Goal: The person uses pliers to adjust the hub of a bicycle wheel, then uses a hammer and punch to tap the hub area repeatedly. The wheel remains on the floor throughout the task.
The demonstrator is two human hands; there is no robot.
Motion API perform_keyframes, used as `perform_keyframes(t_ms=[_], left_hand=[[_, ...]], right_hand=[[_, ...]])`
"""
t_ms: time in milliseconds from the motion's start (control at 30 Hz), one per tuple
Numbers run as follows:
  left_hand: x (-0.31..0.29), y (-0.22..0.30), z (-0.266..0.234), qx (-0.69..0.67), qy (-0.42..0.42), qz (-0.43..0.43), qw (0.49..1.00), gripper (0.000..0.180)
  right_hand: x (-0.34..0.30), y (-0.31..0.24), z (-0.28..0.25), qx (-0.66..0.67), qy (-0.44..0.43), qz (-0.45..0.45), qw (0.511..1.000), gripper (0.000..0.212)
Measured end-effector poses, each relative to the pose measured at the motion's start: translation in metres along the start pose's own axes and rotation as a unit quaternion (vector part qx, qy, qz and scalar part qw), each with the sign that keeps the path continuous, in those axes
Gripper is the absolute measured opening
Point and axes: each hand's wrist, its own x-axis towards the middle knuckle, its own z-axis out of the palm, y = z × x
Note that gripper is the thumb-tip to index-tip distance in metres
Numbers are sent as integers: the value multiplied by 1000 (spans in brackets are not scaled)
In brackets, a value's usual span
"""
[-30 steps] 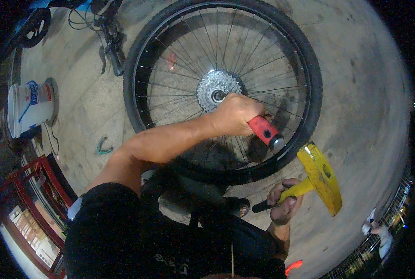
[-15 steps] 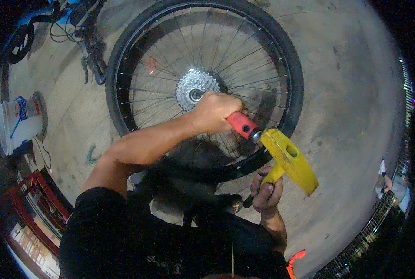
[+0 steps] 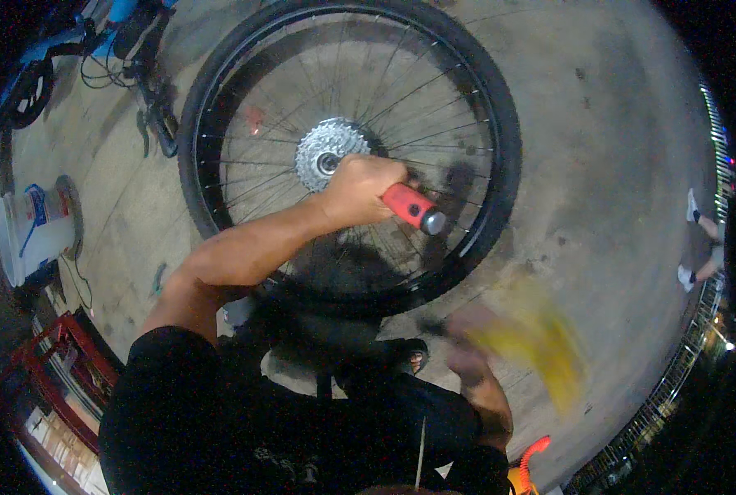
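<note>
A bicycle wheel with a silver cassette at its hub lies in front of me. My left hand is wrapped round a red-handled tool with a rounded metal end, over the wheel just beside the cassette. The tool's other end is hidden by my hand. Lower right, my right hand is smeared by motion, closed on the handle of a yellow hammer-shaped tool. That tool's head is a yellow blur, apart from the red-handled tool.
A blue bicycle stands at the upper left. A white bucket is at the left, above a red metal frame. An orange-red curved thing is at the lower right. Another person's legs show at the right edge.
The yellow tool has swung down and away from the metal end of the red-handled tool, with my right hand on it. My left hand keeps its hold beside the cassette.
</note>
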Motion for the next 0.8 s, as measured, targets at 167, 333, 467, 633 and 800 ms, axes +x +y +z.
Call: perform_keyframes(t_ms=[167,333,467,633,800], left_hand=[[-1,-7,4,-3,8,14,1000,22],[3,0,0,-6,14,4,1000,31],[-3,-4,6,20,-3,9,1000,20],[-4,-3,10,34,19,11,999,22],[-3,10,10,32,10,25,999,30]], right_hand=[[-13,47,-27,-32,25,227,973,32],[-12,26,-12,-267,-2,89,960,53],[-11,9,8,-230,34,115,966,45],[-10,5,3,-253,61,83,962,56],[-5,7,1,-244,77,46,966,56]])
